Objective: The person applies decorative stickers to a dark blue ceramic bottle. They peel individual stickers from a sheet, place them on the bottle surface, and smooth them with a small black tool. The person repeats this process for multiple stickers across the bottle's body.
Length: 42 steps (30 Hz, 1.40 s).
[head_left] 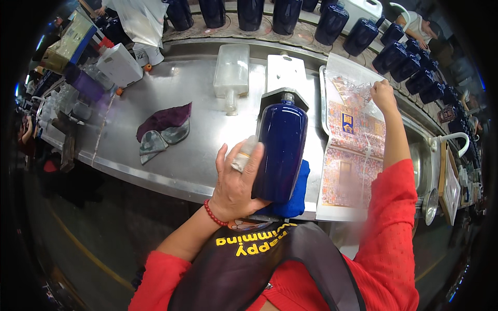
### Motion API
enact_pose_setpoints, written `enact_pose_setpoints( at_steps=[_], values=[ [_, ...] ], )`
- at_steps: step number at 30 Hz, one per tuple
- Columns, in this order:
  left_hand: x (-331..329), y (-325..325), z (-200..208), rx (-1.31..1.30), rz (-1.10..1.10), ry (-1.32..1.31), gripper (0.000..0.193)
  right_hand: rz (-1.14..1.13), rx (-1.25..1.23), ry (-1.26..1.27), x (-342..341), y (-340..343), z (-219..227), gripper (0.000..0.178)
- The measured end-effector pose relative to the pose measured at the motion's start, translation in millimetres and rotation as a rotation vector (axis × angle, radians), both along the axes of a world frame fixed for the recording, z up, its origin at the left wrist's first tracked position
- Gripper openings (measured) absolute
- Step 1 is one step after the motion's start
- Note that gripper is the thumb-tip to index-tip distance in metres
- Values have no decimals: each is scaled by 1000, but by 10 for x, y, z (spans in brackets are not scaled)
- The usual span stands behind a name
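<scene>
A glossy dark blue bottle [282, 150] lies tilted in front of me, its neck pointing away and its shoulder against a dark angled holder [299, 98]. My left hand [233, 179] grips its lower left side; one finger has a whitish wrap [245, 154] on it. Under the bottle's base is a blue cloth [296, 194]. Out to the right, my right hand [383, 95] is closed in a pinch on crumpled clear film [361, 98]. That film lies at the upper part of a sheet of printed decals [345, 179] in red, orange and blue.
On the metal worktop [181, 78] lie a clear bottle [232, 72] and a purple and grey cloth [165, 127]. Blue bottles [332, 23] line a belt along the far side. A sink [423, 166] is at the right, a white box [119, 66] at the left. Another person [417, 28] works beyond the belt.
</scene>
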State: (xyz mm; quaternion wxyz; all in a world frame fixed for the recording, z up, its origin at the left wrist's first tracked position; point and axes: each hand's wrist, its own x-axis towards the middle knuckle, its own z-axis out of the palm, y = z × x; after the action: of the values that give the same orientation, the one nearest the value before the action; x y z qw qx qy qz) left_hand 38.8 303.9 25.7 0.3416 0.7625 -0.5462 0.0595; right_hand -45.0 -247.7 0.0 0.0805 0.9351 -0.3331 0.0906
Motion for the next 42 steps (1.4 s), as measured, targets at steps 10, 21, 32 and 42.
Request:
enact_pose_setpoints(
  at_steps=[10, 21, 32, 42],
  values=[
    [0, 25, 4, 14, 14, -113, 112, 506, 158, -172, -46, 1564, 1576, 14],
    [72, -198, 537, -199, -153, 15, 104, 868, 159, -199, -327, 2763, 2346, 16],
    [117, -133, 1441, -282, -227, 11, 13, 978, 426, -267, -702, 3355, 2587, 11],
    [380, -326, 769, -112, -108, 162, 39, 696, 669, -268, -241, 3166, 1549, 21]
  ],
)
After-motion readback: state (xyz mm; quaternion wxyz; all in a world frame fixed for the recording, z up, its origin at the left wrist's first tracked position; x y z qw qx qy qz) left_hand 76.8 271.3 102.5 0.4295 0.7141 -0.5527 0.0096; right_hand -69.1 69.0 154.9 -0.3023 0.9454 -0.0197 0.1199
